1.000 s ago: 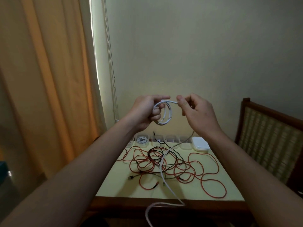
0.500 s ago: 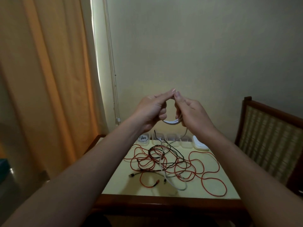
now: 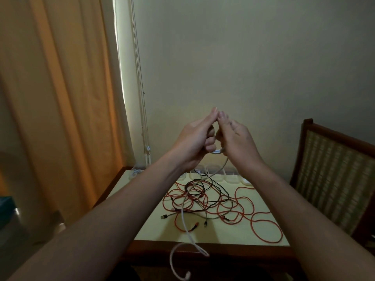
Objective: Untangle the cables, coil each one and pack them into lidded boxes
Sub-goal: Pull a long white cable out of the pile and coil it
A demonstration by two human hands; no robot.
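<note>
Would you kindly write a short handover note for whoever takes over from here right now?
Hands: left hand and right hand both grip the white cable, coiled, above the table, fingertips touching.
Its tail runs down over the tangle of red and black cables and hangs off the front edge.
The boxes stand in a row at the far edge; the leftmost box seems to hold a coil.
Done: white cable partly coiled.
Left: finish it, box it, then untangle, coil and pack the rest.
</note>
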